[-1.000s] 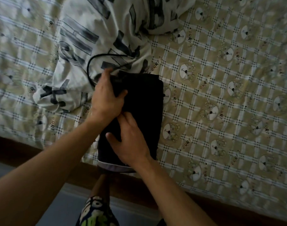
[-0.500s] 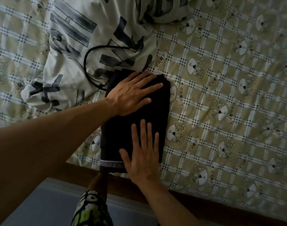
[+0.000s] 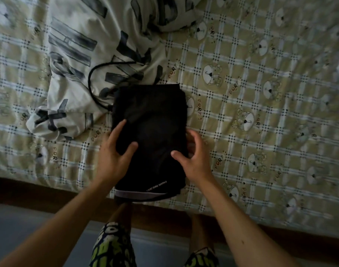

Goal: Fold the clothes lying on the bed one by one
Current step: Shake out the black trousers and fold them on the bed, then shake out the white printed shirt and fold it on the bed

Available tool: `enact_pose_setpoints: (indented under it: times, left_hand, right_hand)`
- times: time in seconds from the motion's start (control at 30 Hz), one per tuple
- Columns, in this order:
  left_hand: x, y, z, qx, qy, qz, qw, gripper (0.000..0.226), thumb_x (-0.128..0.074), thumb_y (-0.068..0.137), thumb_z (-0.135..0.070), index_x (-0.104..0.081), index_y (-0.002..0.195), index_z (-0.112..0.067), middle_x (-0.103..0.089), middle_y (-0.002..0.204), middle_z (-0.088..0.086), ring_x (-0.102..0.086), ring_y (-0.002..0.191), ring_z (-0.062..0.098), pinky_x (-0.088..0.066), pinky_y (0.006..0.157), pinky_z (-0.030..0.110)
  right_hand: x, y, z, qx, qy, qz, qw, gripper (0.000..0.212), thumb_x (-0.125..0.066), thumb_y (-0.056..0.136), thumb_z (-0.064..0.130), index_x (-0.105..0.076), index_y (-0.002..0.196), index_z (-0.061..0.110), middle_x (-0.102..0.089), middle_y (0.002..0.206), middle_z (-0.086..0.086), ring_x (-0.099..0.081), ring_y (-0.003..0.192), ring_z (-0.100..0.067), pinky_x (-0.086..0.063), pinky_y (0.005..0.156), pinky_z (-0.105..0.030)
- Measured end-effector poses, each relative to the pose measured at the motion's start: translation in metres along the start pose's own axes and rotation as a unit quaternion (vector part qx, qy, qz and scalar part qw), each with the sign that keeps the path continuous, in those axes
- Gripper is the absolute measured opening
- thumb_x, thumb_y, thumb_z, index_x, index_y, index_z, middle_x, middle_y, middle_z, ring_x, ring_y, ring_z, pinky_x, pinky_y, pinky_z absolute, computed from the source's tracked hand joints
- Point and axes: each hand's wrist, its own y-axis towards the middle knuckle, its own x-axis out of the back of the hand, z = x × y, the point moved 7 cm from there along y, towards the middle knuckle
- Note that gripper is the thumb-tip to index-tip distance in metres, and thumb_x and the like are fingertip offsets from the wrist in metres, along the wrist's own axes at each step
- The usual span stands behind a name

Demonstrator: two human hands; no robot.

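Lying near the bed's near edge, a folded black garment is seen as a compact rectangle, its grey-trimmed hem and a small line of pale lettering turned toward the near side. The left hand is placed at the garment's left edge, fingers spread and part-curled, the thumb pressed on top of the cloth. The right hand is set at the right edge, fingers curled loosely open, the thumb laid on the fabric; whether the fingers reach under the fold cannot be told. A black cord is looped out from the garment's far left corner over a white garment with dark lettering, which is left crumpled on the far left of the checked sheet.
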Motion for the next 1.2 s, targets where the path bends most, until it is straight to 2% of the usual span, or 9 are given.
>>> enact_pose_setpoints:
  times: [0.17,0.27,0.37,0.57,0.7,0.83,0.97,1.1,1.2]
  left_hand:
    - [-0.006,-0.002,-0.042,0.063,-0.155,0.147,0.975,0.062,-0.077,0.082,-0.005,-0.056,0.135,-0.029,-0.062,0.118,-0.008,-0.067,0.106,0.005,-0.058,0.073,0.02]
    - [-0.025,-0.005,-0.077,0.076,-0.188,0.215,0.955,0.059,-0.075,0.078,-0.005,-0.062,0.127,-0.035,-0.065,0.122,-0.002,-0.068,0.107,0.011,-0.06,0.076,0.028]
    - [-0.064,-0.014,-0.119,0.071,-0.207,0.253,0.942,0.061,-0.074,0.077,-0.002,-0.061,0.127,-0.035,-0.063,0.126,-0.001,-0.068,0.107,0.013,-0.061,0.076,0.031]
    - [-0.205,-0.053,-0.204,0.001,-0.203,0.367,0.908,0.07,-0.076,0.078,0.009,-0.055,0.134,-0.026,-0.06,0.125,-0.007,-0.067,0.105,0.003,-0.06,0.078,0.027]
    - [-0.298,-0.068,-0.224,-0.068,-0.146,0.419,0.893,0.076,-0.08,0.072,0.006,-0.052,0.134,-0.028,-0.059,0.128,0.004,-0.064,0.113,0.013,-0.058,0.09,0.033]
    - [-0.341,-0.066,-0.217,-0.116,-0.001,0.392,0.912,0.077,-0.081,0.074,-0.006,-0.045,0.136,-0.035,-0.056,0.128,0.003,-0.06,0.118,0.021,-0.054,0.096,0.033]
    - [-0.34,-0.065,-0.226,-0.196,0.166,0.3,0.919,0.079,-0.082,0.073,-0.024,-0.039,0.138,-0.032,-0.043,0.132,0.007,-0.058,0.112,0.026,-0.055,0.09,0.04]
    - [-0.3,-0.04,-0.236,-0.273,0.209,0.097,0.934,0.057,-0.069,0.083,-0.038,-0.043,0.131,-0.024,-0.04,0.134,0.006,-0.043,0.122,0.024,-0.048,0.099,0.043]
    - [-0.271,0.011,-0.217,-0.27,0.353,0.053,0.894,0.06,-0.056,0.091,-0.041,-0.033,0.145,-0.026,-0.028,0.155,0.01,-0.025,0.145,0.031,-0.021,0.121,0.054]
  right_hand:
    - [0.02,0.004,0.02,0.014,0.052,0.112,0.992,0.095,-0.077,0.082,0.018,-0.017,0.152,0.045,-0.028,0.152,0.021,-0.034,0.14,-0.007,-0.038,0.114,-0.041]
    - [0.054,-0.005,0.029,0.051,0.079,0.104,0.99,0.094,-0.068,0.087,0.007,-0.016,0.153,0.047,-0.016,0.161,0.024,-0.021,0.148,-0.001,-0.031,0.115,-0.026]
    - [0.106,-0.024,0.019,0.051,0.125,0.061,0.989,0.076,-0.058,0.09,-0.003,-0.035,0.151,0.036,-0.033,0.157,0.016,-0.032,0.141,0.006,-0.036,0.104,-0.009]
    - [0.243,-0.063,-0.055,0.014,0.129,-0.069,0.989,0.067,-0.059,0.09,-0.003,-0.048,0.143,0.036,-0.047,0.147,0.02,-0.046,0.133,0.002,-0.047,0.104,-0.024]
    - [0.309,-0.082,-0.111,-0.02,0.098,-0.122,0.988,0.066,-0.063,0.093,0.003,-0.046,0.143,0.044,-0.046,0.148,0.017,-0.046,0.135,-0.007,-0.048,0.107,-0.043]
    - [0.327,-0.082,-0.152,-0.111,-0.047,-0.154,0.981,0.07,-0.069,0.091,0.022,-0.035,0.149,0.044,-0.033,0.148,0.005,-0.041,0.134,-0.017,-0.042,0.11,-0.038]
    - [0.312,-0.074,-0.126,-0.055,-0.317,-0.238,0.916,0.088,-0.068,0.085,0.05,-0.022,0.156,0.029,-0.009,0.162,-0.011,-0.014,0.15,-0.032,-0.026,0.118,-0.051]
    - [0.275,-0.053,-0.111,-0.04,-0.313,-0.181,0.932,0.098,-0.061,0.081,0.067,-0.013,0.158,0.03,0.007,0.166,-0.006,0.005,0.153,-0.028,-0.009,0.118,-0.058]
    - [0.269,-0.045,-0.118,-0.075,-0.283,-0.166,0.942,0.1,-0.065,0.08,0.066,-0.012,0.158,0.031,0.011,0.166,-0.003,0.011,0.153,-0.026,-0.003,0.118,-0.064]
